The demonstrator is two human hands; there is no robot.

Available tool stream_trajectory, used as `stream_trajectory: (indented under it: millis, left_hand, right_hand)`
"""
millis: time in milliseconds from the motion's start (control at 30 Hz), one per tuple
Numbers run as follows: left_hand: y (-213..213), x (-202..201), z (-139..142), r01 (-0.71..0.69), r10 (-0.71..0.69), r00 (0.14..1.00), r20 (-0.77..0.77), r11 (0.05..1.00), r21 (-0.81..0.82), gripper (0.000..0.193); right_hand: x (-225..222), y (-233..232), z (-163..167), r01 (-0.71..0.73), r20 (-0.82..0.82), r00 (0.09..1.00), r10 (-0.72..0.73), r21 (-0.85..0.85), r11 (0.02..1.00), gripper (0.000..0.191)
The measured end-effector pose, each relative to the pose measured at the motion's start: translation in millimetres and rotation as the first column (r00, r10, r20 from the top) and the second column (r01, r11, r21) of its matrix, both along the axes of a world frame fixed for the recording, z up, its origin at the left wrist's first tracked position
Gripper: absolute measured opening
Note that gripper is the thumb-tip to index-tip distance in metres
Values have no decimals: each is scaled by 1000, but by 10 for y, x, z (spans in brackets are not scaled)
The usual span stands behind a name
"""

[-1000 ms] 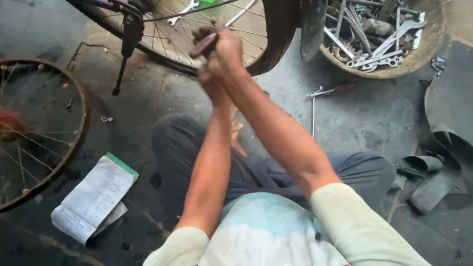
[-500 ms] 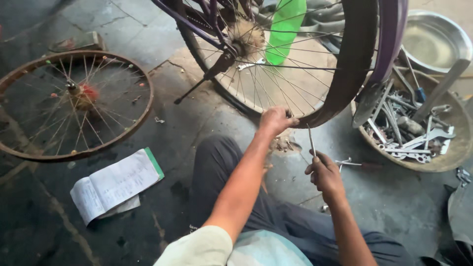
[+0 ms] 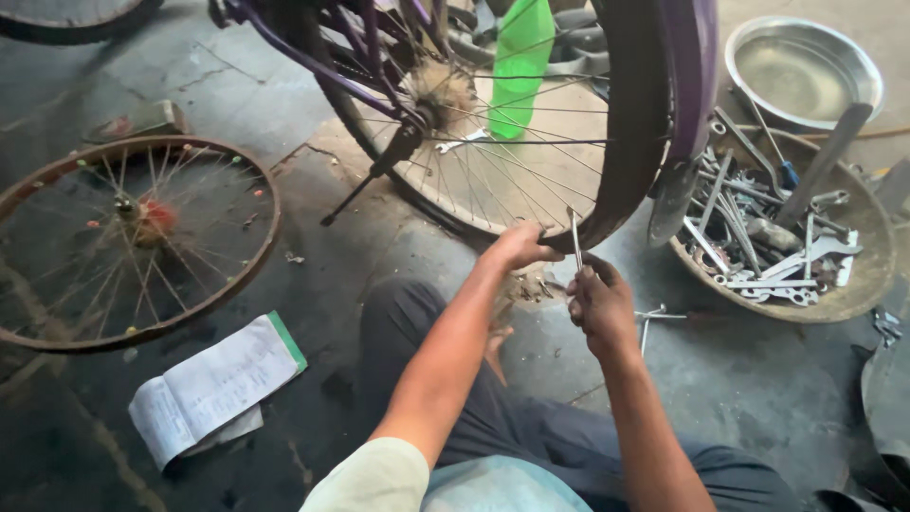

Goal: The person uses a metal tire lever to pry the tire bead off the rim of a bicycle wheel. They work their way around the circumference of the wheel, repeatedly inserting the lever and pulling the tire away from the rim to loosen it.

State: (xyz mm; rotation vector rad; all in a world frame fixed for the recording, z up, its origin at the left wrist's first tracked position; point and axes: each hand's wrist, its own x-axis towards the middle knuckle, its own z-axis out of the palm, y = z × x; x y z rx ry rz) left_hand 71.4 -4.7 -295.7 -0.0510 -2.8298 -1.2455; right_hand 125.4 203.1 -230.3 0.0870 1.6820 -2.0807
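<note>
Loose wheel: I am seeing it lying flat on the concrete floor at far left, rusty rim, spokes carrying small coloured beads, reddish hub.
Booklet: it is lying just below the loose wheel, white pages folded over, green edge along one side, near my left knee.
Bike frame: purple tubes are running down from top left to the hub of the mounted wheel; a kickstand is slanting from there to the floor.
Bike wheel: it is standing upright in the frame in front of me, dark tyre facing me, a green bottle showing through the spokes behind it.
Left hand: I am reaching it up to the lowest part of the tyre, fingers curled onto the rim edge, gripping it.
Tool: a thin metal rod is standing nearly upright, its top touching the tyre just beside my left hand.
Right hand: I am closing it into a fist around the lower end of the tool, just below the tyre.
Basin: a wide shallow bowl is sitting at right, holding a heap of spanners.
Pan: a shiny steel dish is sitting behind the basin, top right.
</note>
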Motion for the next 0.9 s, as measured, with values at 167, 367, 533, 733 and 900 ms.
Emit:
stream_trajectory:
  millis: [167,367,533,733,900]
  left_hand:
    - [30,-77,-215,-47,16,985,172,983,179,60]
    - [109,-72,-364,-168,168,986,-11,985,-35,51]
    - [190,-72,-421,-213,213,974,-74,977,8,46]
    - [219,-135,-480,-276,271,958,-94,960,-53,46]
    - [145,-3,-366,-202,188,977,95,965,166,54]
  right_hand:
    - [315,267,-147,-18,81,997,11,90,996,42]
    - [220,366,-441,-54,58,997,51,58,997,46]
    - [-572,725,52,-368,93,929,359,351,861,48]
    - [-23,-54,-69,-99,153,985,75,160,982,48]
    - [-118,-1538,-485,366,322,924,-204,-602,710,22]
